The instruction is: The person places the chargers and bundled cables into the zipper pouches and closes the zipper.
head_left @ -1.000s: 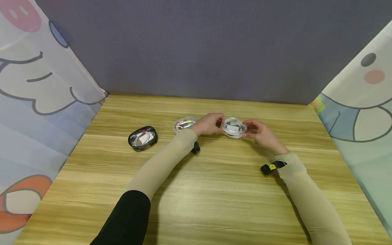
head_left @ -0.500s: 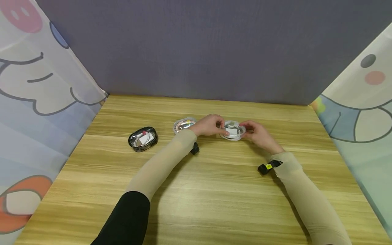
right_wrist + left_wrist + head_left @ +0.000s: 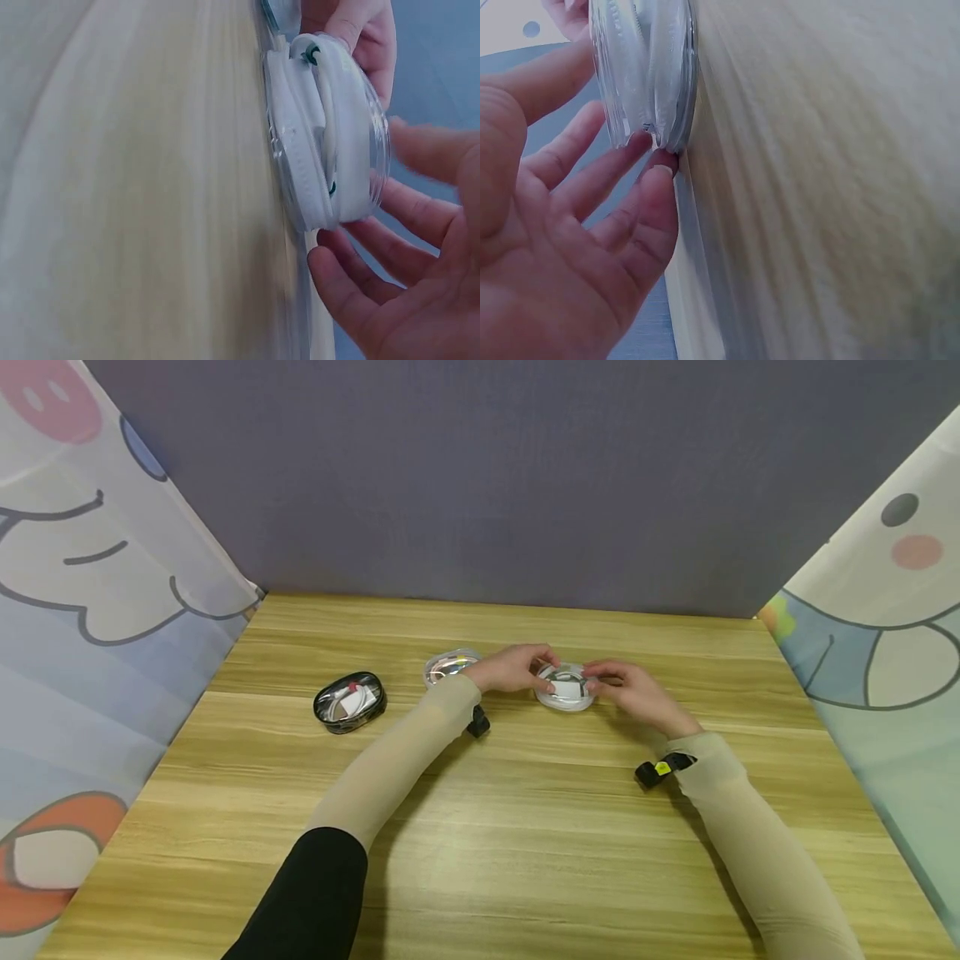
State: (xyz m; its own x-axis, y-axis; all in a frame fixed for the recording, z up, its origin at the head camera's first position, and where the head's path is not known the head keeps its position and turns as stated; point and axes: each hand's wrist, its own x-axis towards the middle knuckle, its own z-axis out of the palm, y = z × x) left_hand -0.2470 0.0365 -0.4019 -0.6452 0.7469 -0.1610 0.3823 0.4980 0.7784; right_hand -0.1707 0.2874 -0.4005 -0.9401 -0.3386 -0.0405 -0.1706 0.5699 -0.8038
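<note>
A clear oval zippered pouch point(image 3: 567, 687) holds a coiled white cable and a white block. It sits at or just above the wooden table, far side, between both hands. My left hand point(image 3: 516, 668) holds its left edge, thumb over the top and fingers at the rim. The right hand point(image 3: 636, 692) holds the opposite edge between thumb and fingers. From the right wrist view, the pouch point(image 3: 326, 135) shows its white zip band around the side. In the left wrist view the left hand's point(image 3: 577, 217) fingertips meet the pouch's lower rim.
Behind the left wrist is a second clear pouch point(image 3: 452, 666), partly hidden by the forearm. Farther left lies a black-edged clear pouch point(image 3: 350, 702) with a cable and white block inside. A grey panel point(image 3: 480, 485) stands along the table's point(image 3: 510, 827) back edge.
The pouch has come slightly toward me and to the left, and it looks lower and flatter. Both hands stay on it, the left thumb now over its top.
</note>
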